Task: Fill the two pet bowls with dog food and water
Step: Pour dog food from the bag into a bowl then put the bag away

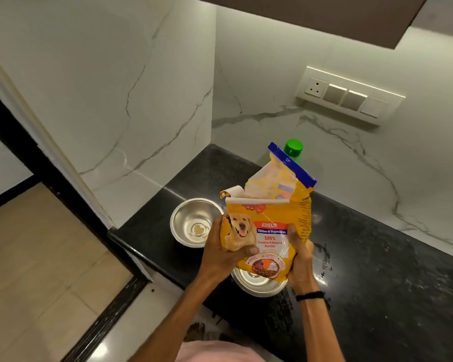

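A yellow dog food bag (270, 223) with a torn-open top is held upright above the black counter. My left hand (225, 252) grips its lower left side, and my right hand (300, 262) grips its lower right side. Left of the bag stands a steel bowl (191, 218) with a few kibble pieces at its bottom. A second steel bowl (256, 284) sits under the bag, mostly hidden by it. Behind the bag shows the green cap of a bottle (294, 147).
The black counter (377, 283) runs right along a marble wall, with a wet patch (322, 253) near my right hand. A switch panel (349, 96) is mounted on the wall. The counter's edge drops to the floor (37, 257) on the left.
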